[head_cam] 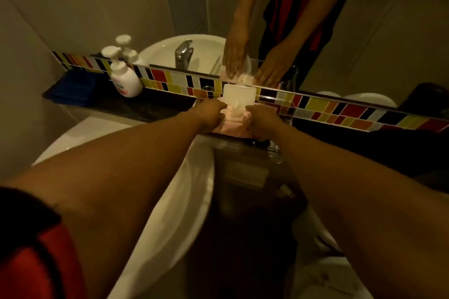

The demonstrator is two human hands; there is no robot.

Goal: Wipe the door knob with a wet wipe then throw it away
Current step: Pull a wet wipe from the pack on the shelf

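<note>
Bathroom counter, dim. Pack [237, 119] at 12 o'clock, lid up. Left hand [211, 114] and right hand [261, 120] both grip it; wipe [237, 110] barely out. Knob unseen, unwiped; disposal pending.

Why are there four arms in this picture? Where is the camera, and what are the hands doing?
The camera sits on a person's head and looks down, so the two big arms are that person's own. The other two are just their reflection in the mirror above the striped tiles. The left hand and right hand both rest on a pink pack of wet wipes with its white lid flipped up and a wipe poking out. Whether they grip it, I cannot tell. Nearby are a soap pump bottle and a white sink.
</note>
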